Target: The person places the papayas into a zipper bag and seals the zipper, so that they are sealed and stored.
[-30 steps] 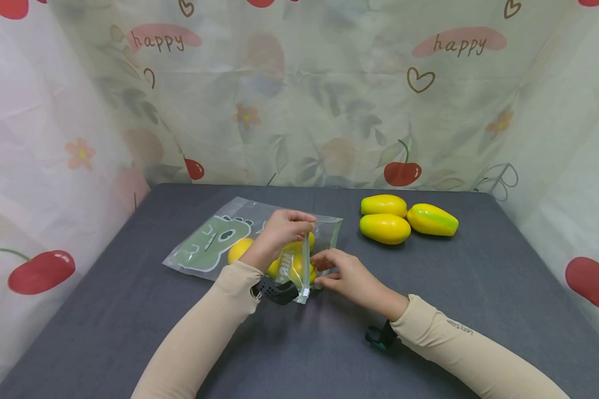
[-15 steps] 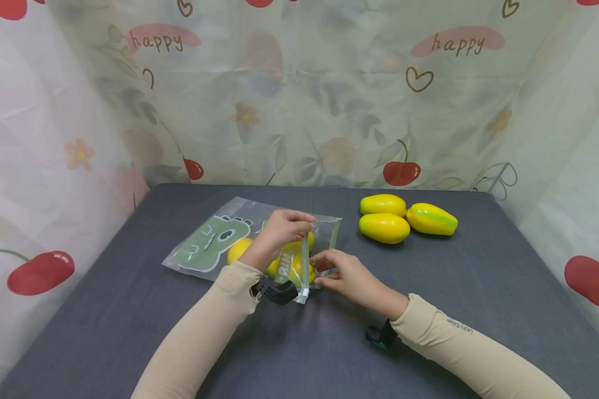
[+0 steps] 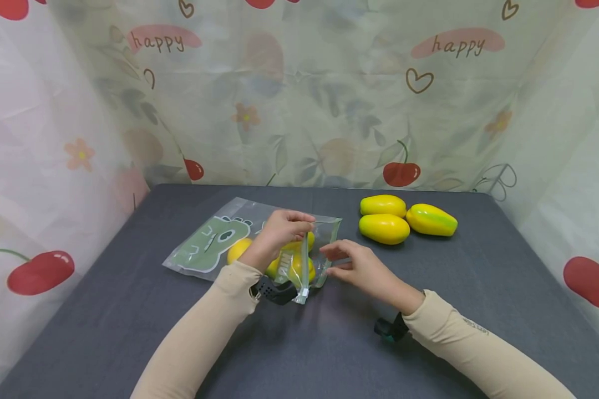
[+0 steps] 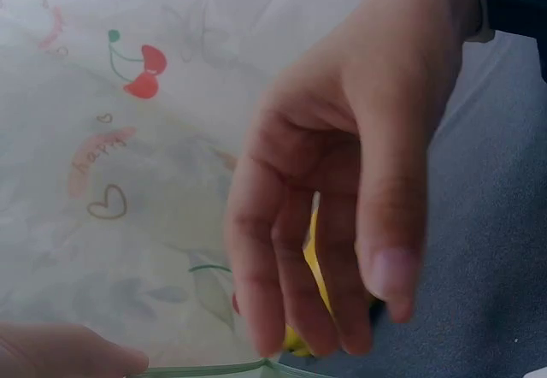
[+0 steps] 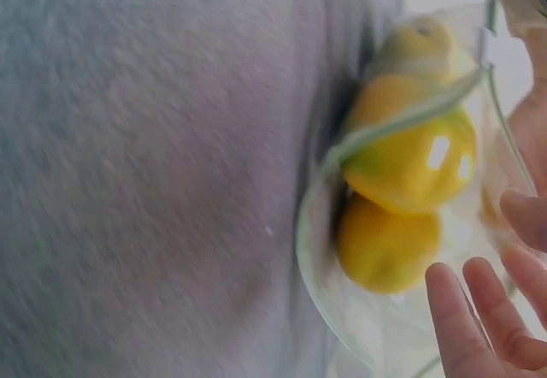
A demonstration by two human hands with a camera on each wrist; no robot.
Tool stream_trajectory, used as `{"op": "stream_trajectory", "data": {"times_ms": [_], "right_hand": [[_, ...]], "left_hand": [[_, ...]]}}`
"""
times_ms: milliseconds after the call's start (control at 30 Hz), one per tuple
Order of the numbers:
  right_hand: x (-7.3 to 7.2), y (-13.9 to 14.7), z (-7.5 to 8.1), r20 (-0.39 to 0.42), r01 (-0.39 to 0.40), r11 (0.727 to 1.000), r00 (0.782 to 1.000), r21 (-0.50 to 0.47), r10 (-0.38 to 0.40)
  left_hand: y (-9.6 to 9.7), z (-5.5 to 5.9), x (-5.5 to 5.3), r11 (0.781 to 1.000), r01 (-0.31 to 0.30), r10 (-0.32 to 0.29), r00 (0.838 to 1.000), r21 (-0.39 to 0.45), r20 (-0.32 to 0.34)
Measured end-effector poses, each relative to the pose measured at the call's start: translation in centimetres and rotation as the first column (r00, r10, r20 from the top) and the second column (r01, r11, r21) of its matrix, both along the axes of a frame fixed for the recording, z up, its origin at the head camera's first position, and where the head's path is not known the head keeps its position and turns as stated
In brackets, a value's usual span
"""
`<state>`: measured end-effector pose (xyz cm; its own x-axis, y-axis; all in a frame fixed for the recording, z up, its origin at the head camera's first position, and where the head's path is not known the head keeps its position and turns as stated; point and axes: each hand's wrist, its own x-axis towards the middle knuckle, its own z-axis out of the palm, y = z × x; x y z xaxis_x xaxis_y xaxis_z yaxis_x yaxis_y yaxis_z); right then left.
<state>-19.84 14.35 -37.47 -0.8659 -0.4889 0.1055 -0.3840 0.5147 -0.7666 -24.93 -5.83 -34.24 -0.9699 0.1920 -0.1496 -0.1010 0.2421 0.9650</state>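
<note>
A clear zip bag (image 3: 214, 241) with a green cartoon print lies on the dark table, its mouth toward the right. My left hand (image 3: 282, 230) pinches the upper edge of the bag's mouth and partly covers it. Several yellow fruits (image 5: 410, 164), mango- or papaya-like, lie inside; the mouth gapes in the right wrist view. Beside the mouth is my right hand (image 3: 354, 263), thumb and fingers apart with nothing between them. Whether its fingertips touch the bag's rim, I cannot tell. The left wrist view shows that right hand (image 4: 333, 173) with fingers loosely bent downward.
To the right of the bag, three yellow fruits (image 3: 384, 228) with green tinges lie close together. The dark cloth-covered table (image 3: 429, 288) is bounded by a printed curtain (image 3: 299, 111) at the back and sides.
My right hand has drawn back a little to the right and up, off the bag's mouth, and its fingers have parted. The left hand, bag and fruits have stayed put.
</note>
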Motion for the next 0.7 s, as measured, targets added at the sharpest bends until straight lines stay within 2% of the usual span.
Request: {"op": "stream_trajectory", "data": {"times_ms": [233,400,500,700], "right_hand": [[-0.4,1.4,1.8,-0.029,0.068,0.998,0.997,-0.01,-0.068],[-0.7,2.5,2.9,0.006,0.116,0.99,0.993,-0.076,-0.116],[-0.9,3.3,3.4,0.006,0.117,0.983,0.993,-0.14,-0.118],[-1.3,4.7,4.1,-0.056,0.101,0.972,0.992,-0.213,-0.116]], "left_hand": [[0.0,0.0,-0.1,1.0,-0.011,0.011,1.0,0.004,0.008],[0.0,-0.1,-0.3,1.0,-0.005,0.005,1.0,0.017,0.013],[0.0,-0.2,-0.2,1.0,0.004,-0.004,1.0,0.024,0.013],[-0.1,-0.1,0.0,1.0,0.016,-0.016,1.0,0.019,0.02]]}}
